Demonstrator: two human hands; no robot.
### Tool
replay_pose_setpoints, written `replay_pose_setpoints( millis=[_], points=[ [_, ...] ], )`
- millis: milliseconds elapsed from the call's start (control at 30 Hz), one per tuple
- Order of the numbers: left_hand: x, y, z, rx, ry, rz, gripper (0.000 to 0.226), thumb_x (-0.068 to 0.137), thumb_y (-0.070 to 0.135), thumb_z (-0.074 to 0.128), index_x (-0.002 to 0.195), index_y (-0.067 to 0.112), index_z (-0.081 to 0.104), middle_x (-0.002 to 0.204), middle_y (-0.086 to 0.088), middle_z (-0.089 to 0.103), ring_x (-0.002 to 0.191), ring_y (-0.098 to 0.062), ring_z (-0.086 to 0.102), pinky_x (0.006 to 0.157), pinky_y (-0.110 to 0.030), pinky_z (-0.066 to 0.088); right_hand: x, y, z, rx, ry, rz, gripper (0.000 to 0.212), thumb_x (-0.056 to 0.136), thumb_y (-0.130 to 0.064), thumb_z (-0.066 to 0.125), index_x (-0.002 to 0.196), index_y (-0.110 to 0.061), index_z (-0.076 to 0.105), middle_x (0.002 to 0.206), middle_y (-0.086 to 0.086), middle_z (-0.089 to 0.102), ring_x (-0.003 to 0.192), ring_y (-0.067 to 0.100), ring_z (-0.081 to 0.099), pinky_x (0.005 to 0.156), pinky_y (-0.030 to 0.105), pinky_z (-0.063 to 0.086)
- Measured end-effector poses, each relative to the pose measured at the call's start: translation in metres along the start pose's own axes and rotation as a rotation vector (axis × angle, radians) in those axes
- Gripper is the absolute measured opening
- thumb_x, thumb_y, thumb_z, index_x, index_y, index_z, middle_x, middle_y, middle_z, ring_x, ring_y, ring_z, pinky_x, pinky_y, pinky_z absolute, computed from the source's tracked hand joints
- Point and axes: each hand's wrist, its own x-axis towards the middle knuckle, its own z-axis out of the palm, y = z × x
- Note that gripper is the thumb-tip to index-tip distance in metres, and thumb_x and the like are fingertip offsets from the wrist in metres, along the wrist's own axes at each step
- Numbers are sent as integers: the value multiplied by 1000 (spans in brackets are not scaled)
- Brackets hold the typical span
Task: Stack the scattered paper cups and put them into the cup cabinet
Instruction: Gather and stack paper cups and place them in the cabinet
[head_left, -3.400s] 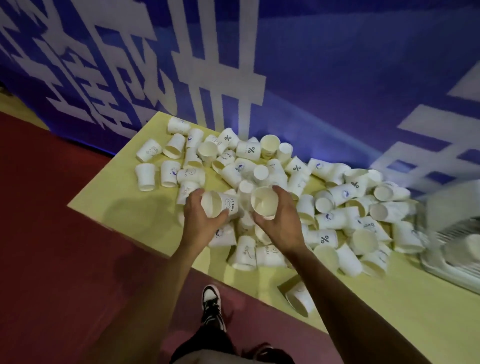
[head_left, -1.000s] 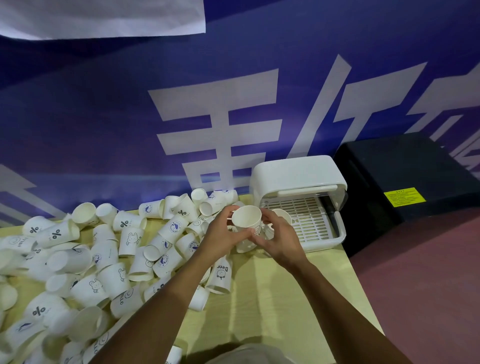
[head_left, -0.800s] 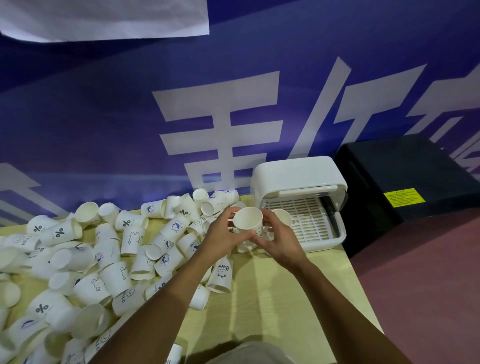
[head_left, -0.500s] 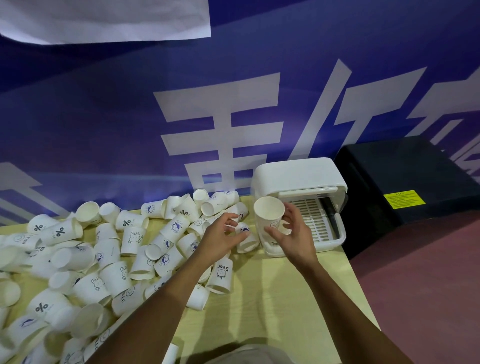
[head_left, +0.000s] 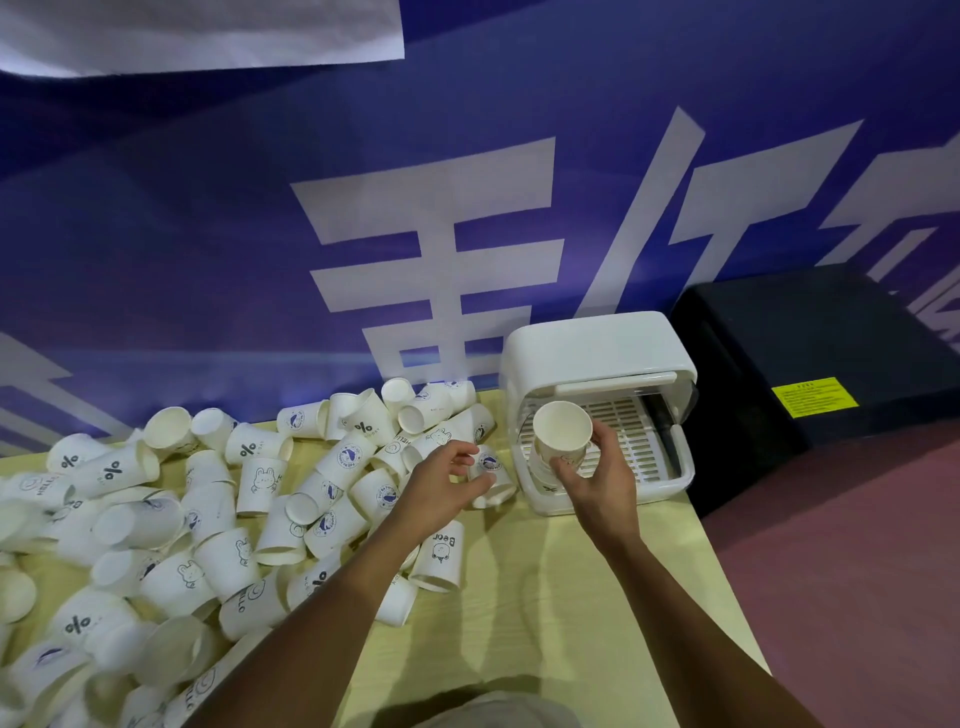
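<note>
We seem to be in an exhibition or event hall, not a home. A huge blue banner (head_left: 208, 260) with large white characters fills the wall behind our pale yellow table (head_left: 571, 597). Reddish carpet (head_left: 857, 545) covers the floor, and a black equipment case (head_left: 810, 338) with a yellow label (head_left: 813, 397) stands just beside the table.
</note>
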Motion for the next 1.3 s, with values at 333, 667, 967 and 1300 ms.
replay_pose_setpoints(
  millis=[333, 667, 967, 1300],
  points=[
    [2, -2, -1, -6, -12, -14, 38, 80, 40, 81, 112, 34, 63, 109, 11, 65, 101, -1, 62, 77, -12, 44, 3, 9, 9, -97, -31, 20, 74, 81, -34, 82, 143, -17, 47, 137, -11, 48, 129, 9, 42, 104, 30, 37],
    [-26, -18, -19, -67, 64, -39, 36, 80, 41, 80, 110, 33, 62, 110, 12, 64, 101, -5, 61, 83, -20, 49, -22, -10, 39, -256, 2, -223, 45, 88, -20, 77, 127, -4, 63, 143, 11, 53, 134, 28, 44, 111, 45, 39],
    [-106, -83, -58, -20, 287, -164, 39, 80, 29, 81, 114, 24, 63, 112, 6, 60, 100, -9, 61, 86, -23, 49, -100, -20, 126, -291, -500, -408, 43, 86, -19, 78, 124, -3, 65, 127, 13, 64, 117, 34, 58, 100, 47, 47],
    [-211, -158, -75, -48, 537, -341, 34, 77, 21, 84, 107, 23, 67, 109, 1, 61, 91, -4, 60, 70, -8, 46, -163, -32, 191, -362, -847, -545, 46, 86, -25, 76, 127, -9, 63, 123, 10, 64, 113, 30, 58, 99, 41, 46]
  ],
)
